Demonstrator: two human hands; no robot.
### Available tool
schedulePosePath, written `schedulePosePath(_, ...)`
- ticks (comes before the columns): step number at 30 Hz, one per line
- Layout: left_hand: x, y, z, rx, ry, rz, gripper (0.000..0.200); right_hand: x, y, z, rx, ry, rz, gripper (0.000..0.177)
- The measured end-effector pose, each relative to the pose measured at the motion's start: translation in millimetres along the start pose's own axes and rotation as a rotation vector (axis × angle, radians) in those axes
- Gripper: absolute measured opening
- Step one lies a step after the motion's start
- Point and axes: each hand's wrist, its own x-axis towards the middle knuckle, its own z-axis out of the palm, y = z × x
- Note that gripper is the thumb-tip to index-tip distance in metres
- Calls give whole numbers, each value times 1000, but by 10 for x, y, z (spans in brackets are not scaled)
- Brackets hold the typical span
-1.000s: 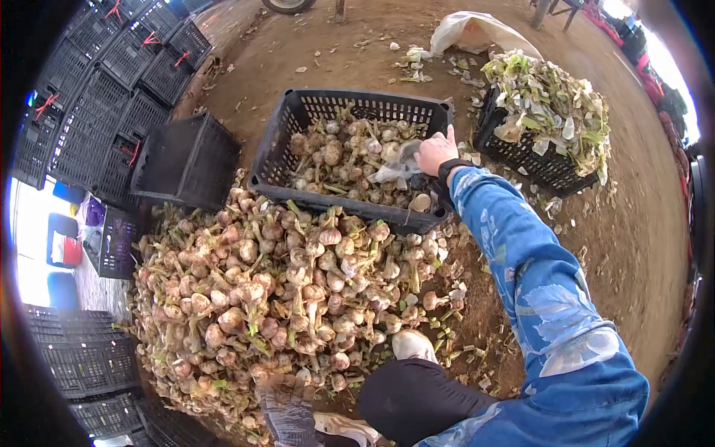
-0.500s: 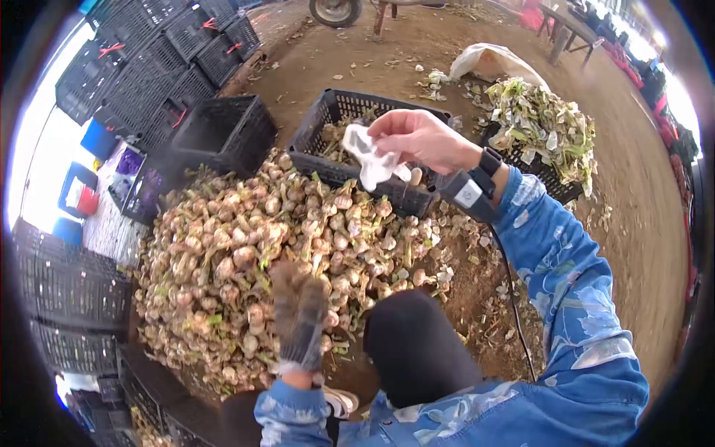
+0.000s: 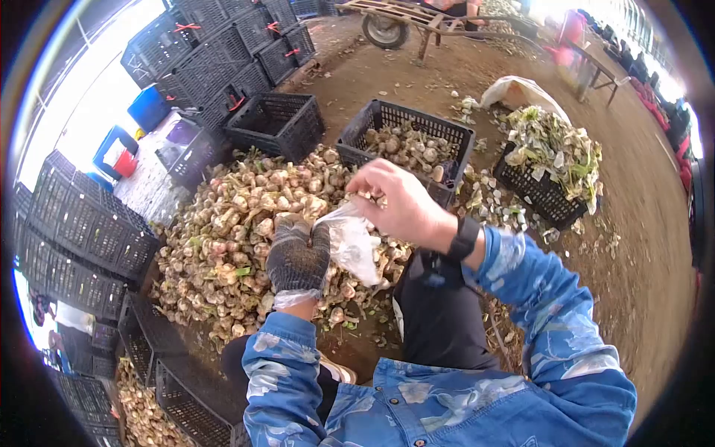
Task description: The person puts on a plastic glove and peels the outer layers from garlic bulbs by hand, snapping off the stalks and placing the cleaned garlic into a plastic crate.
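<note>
My right hand (image 3: 402, 205), bare and with a black band at the wrist, pinches a thin, translucent white plastic glove (image 3: 352, 246) that hangs limp. My left hand (image 3: 298, 257) wears a dark, soiled knit glove with clear plastic showing at the cuff. Its fingertips are closed at the upper left edge of the plastic glove. Both hands are above a large heap of garlic bulbs (image 3: 223, 253) with stems on the ground.
A black crate (image 3: 357, 134) holding garlic bulbs stands beyond my hands, with another black crate (image 3: 305, 127) to its left. At right, a crate (image 3: 532, 186) overflows with leafy trimmings. Crate stacks (image 3: 82, 216) rise at left. A wheelbarrow (image 3: 417, 18) stands at the back.
My right hand has brought the plastic glove down and toward my left hand. My left hand has risen from the heap to meet it. The view has shifted, too.
</note>
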Motion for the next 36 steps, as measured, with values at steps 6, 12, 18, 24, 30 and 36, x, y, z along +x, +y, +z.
schedulePosePath(6, -242, 13, -126, 110, 40, 85, 27, -346, -243, 487, 34, -352, 208, 16)
schedulePosePath(12, -484, 37, -227, 122, 76, 80, 27, -478, -255, 820, 315, -236, 500, 13)
schedulePosePath(18, -724, -45, -110, 157, 68, 171, 20, -611, -29, 1094, 1173, -55, 1005, 15)
schedulePosePath(24, -774, 23, -28, 130, 18, 156, 21, -771, 231, 1261, 1308, -273, 906, 37)
schedulePosePath(30, -759, 71, 102, 149, -80, 195, 26, -758, 269, 1198, 1240, -337, 956, 41)
schedulePosePath(36, -838, 219, 176, 200, -116, 221, 27, -703, 135, 956, 1461, -349, 1145, 39)
